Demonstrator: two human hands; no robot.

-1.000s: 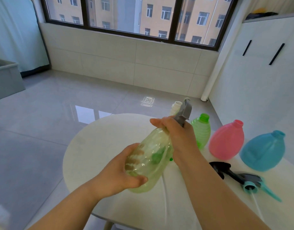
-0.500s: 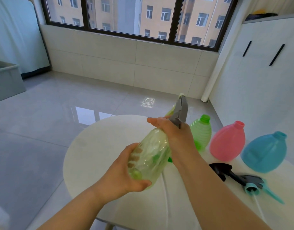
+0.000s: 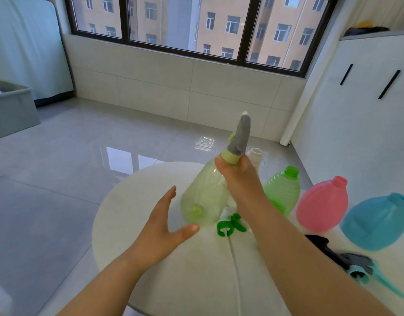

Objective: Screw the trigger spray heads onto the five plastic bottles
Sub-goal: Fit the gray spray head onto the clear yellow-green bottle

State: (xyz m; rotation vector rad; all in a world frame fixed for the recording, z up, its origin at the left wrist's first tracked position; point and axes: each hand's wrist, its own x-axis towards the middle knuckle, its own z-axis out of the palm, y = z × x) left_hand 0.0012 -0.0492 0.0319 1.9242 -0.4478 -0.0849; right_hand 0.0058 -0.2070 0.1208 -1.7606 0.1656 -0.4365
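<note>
**Head view.** The pale yellow-green translucent plastic bottle point(image 3: 203, 197) is held tilted over the round white table point(image 3: 196, 281) by the right hand point(image 3: 239, 179). Its fingers are curled round the neck just under the grey trigger spray head point(image 3: 240, 135) — a hold judged to steady the collar. The left hand point(image 3: 164, 226) is spread open beside the base, gripping nothing. A green ribbed bottle point(image 3: 280, 190), a pink bottle point(image 3: 321, 206) and a blue bottle point(image 3: 378, 222) are stood uncapped to the right — within reach.

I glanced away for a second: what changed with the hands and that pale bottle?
The left hand let go of the pale bottle and opened beside it. The right hand still grips its neck and has tipped it more upright, grey sprayer on top. The green bottle, pink bottle and blue bottle stayed put.
</note>
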